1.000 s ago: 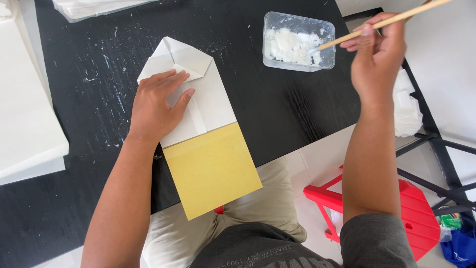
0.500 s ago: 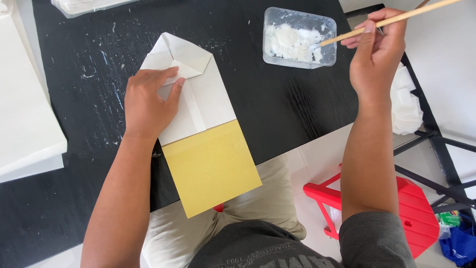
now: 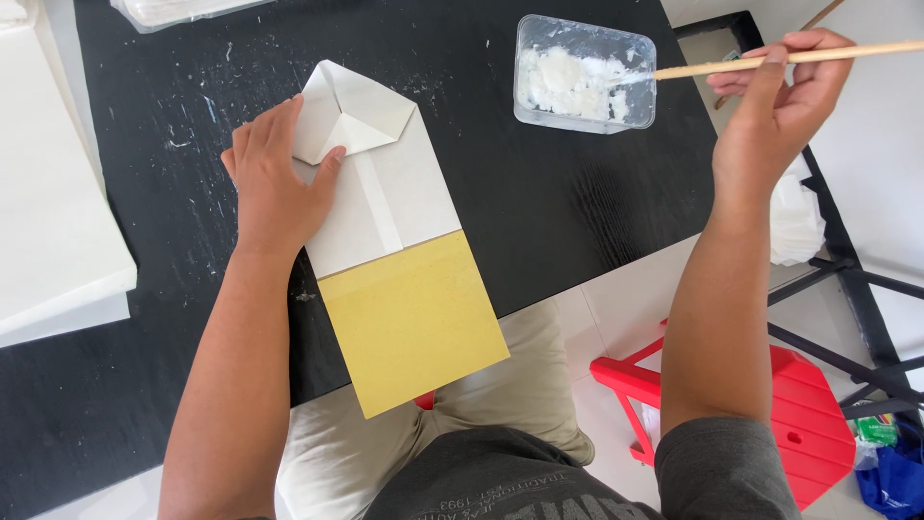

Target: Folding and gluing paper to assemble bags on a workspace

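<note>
Paper bag (image 3: 385, 193) partly hidden under flat left hand (image 3: 274, 178); right hand (image 3: 780, 106) grips stick (image 3: 770, 60).

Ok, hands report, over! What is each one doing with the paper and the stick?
Left hand flat on folded white paper bag, pinning it. Right hand holds wooden stick, tip in clear tub of white paste. Nothing between tub and bag.
</note>
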